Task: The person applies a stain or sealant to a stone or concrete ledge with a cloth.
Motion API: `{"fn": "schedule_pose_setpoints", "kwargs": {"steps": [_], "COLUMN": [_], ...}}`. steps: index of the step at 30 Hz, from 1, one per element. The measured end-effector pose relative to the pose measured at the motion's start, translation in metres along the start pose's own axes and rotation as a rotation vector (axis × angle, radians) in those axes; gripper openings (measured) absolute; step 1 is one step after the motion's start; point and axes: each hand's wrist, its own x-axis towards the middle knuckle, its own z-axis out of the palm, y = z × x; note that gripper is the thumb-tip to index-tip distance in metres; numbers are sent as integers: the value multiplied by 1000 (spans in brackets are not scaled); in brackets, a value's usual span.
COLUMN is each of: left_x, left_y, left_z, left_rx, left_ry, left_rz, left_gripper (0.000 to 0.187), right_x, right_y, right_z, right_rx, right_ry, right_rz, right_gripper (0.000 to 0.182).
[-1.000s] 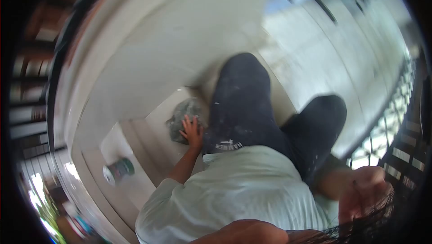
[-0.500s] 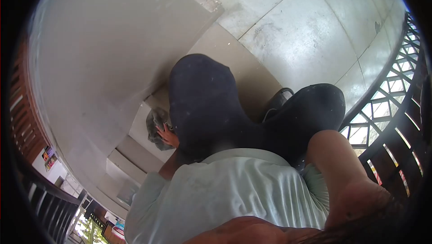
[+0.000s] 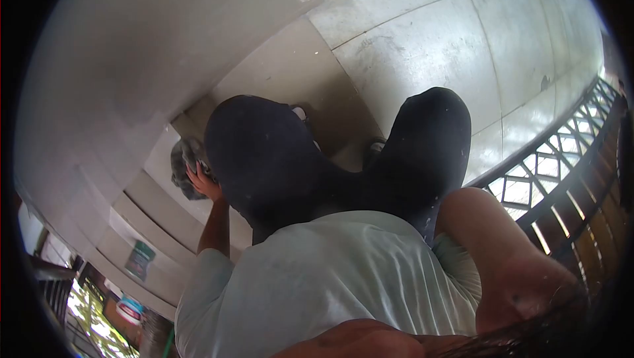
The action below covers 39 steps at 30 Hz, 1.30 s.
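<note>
I'm mid-wipe, left hand (image 3: pixel 201 183) clutching the crumpled grey rag (image 3: pixel 183 166) beside my knee (image 3: pixel 264 153); next needs firm pressure; right hand's unseen.

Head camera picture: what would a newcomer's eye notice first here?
First, the two dark trousered knees filling the centre, above a pale shirt. At the left, the left hand presses a grey cloth against a pale step. At the right, a dark lattice railing curves along the tiled floor.
</note>
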Motion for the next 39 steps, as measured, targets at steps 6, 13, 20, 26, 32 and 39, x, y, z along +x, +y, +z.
{"fn": "schedule_pose_setpoints", "kwargs": {"steps": [6,13,20,26,32,39], "left_x": [6,86,210,220,209,186], "left_y": [2,99,208,349,405,403], "left_z": [-9,-48,-193,-237,-240,-214], "left_rx": [-180,-890,-796,-961,-936,-269], "left_ry": [90,-45,-765,-861,-581,-513], "left_rz": [115,-450,152,353,467,423], "left_gripper": [52,29,23,19,26,24], "right_x": [-72,-153,-155,-175,-191,-241], "right_y": [25,47,47,71,125,200], "right_z": [-99,-135,-102,-34,-46,-101], "right_rx": [-203,-485,-338,-64,-70,-176], "right_ry": [-14,-600,-887,-1070,-1026,-349], "right_rz": [799,1185,1225,887,1072,1690], "right_gripper": [27,57,49,64,47,23]}}
